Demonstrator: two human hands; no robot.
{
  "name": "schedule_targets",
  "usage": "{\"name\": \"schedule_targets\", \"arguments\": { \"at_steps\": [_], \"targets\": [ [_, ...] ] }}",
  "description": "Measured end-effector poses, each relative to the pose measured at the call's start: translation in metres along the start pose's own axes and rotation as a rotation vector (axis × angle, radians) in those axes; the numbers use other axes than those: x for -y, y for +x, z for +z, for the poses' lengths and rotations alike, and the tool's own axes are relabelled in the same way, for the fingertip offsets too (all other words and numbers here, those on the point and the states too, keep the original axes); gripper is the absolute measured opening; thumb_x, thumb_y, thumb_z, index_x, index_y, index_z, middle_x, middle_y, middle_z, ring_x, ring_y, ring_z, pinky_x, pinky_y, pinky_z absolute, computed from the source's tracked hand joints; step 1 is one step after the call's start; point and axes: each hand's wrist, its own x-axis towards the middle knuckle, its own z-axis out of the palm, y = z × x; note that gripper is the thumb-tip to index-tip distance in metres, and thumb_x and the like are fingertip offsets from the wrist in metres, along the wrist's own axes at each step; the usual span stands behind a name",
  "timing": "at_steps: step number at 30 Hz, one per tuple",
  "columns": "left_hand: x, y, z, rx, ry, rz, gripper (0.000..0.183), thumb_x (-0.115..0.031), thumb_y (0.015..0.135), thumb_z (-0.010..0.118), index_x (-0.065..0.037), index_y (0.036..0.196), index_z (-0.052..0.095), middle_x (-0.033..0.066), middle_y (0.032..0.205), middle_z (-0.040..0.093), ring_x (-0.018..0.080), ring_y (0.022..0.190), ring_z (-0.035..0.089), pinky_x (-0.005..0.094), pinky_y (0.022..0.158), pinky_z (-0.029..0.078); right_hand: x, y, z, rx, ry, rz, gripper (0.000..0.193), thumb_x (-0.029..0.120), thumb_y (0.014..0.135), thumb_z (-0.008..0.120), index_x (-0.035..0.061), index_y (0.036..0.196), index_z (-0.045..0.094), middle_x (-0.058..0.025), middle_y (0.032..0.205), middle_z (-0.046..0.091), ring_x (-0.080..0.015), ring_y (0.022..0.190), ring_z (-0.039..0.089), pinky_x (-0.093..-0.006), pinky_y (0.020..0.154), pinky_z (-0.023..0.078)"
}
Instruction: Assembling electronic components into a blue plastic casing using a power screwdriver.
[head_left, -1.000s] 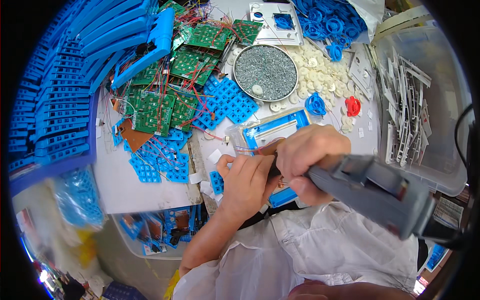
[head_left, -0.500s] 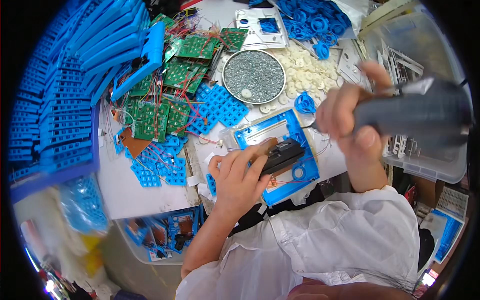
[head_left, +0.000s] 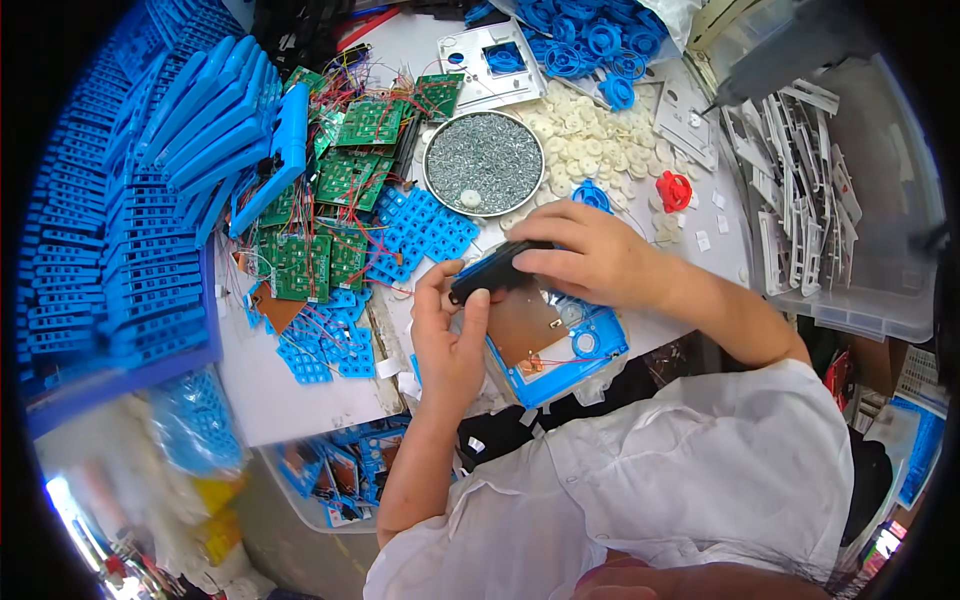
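Observation:
Both my hands hold a long black plastic piece point(head_left: 492, 273) above a blue plastic casing point(head_left: 575, 362). My left hand point(head_left: 448, 335) grips its left end between thumb and fingers. The fingers of my right hand point(head_left: 590, 255) are closed on its right end from above. Beneath lies the casing, face down or up I cannot tell, with a brown board point(head_left: 522, 325) and a thin red wire in it. The right hand and the black piece hide its far part. A dark power screwdriver point(head_left: 790, 60) hangs at the upper right, apart from my hands.
Beyond the casing stand a round tin point(head_left: 544, 165) of small screws and a heap of white discs point(head_left: 590, 145). Left are green circuit boards point(head_left: 305, 265), blue keypads point(head_left: 420, 235) and stacked blue casings point(head_left: 130, 260). A red ring part point(head_left: 674, 191) lies near a clear bin point(head_left: 885, 315).
My right hand has let go of the power screwdriver, which has swung up and away, and now holds the black piece. The black piece has moved left and up off the casing's middle.

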Motion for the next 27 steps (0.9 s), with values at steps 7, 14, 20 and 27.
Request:
{"name": "schedule_targets", "arguments": {
  "at_steps": [7, 14, 20, 27],
  "targets": [
    [0.003, -0.002, -0.004, 0.047, 0.266, 0.090, 0.042, -0.001, 0.102, 0.056, 0.002, 0.141, 0.040, 0.0148, 0.112, 0.068, 0.0188, 0.106, 0.068, 0.0351, 0.096, 0.052, -0.002, -0.002, -0.008, 0.121, -0.070, -0.087, 0.064, 0.006, 0.069, 0.083, 0.0123, 0.130, 0.067, -0.0110, 0.125, 0.065, -0.0317, 0.103, 0.065, -0.0384, 0.084, 0.059],
    [0.003, -0.026, 0.007, -0.041, 0.659, 0.402, 0.052, -0.003, 0.087, 0.067, -0.001, 0.137, 0.053, 0.0152, 0.118, 0.069, 0.0287, 0.109, 0.062, 0.0408, 0.100, 0.044, -0.005, -0.002, -0.017, 0.233, 0.013, -0.011, 0.068, 0.006, 0.067, 0.083, 0.0123, 0.132, 0.066, -0.0105, 0.121, 0.065, -0.0297, 0.099, 0.063, -0.0363, 0.080, 0.057],
    [0.006, -0.028, 0.006, -0.005, 0.834, 0.551, 0.038, -0.003, 0.078, 0.072, -0.005, 0.116, 0.071, 0.0103, 0.123, 0.072, 0.0304, 0.104, 0.060, 0.0414, 0.095, 0.043, -0.007, 0.007, -0.013, 0.254, -0.038, -0.085, 0.062, 0.007, 0.072, 0.077, 0.0104, 0.133, 0.065, -0.0115, 0.123, 0.064, -0.0296, 0.101, 0.063, -0.0357, 0.083, 0.057],
    [0.003, -0.029, 0.005, -0.026, 0.890, 0.632, 0.036, -0.001, 0.075, 0.073, -0.003, 0.111, 0.072, 0.0115, 0.124, 0.072, 0.0306, 0.100, 0.063, 0.0419, 0.088, 0.048, -0.007, 0.000, -0.005, 0.202, -0.127, -0.127, 0.050, 0.011, 0.084, 0.063, 0.0108, 0.134, 0.065, -0.0137, 0.126, 0.063, -0.0301, 0.103, 0.063, -0.0359, 0.084, 0.057]
  ]
}}
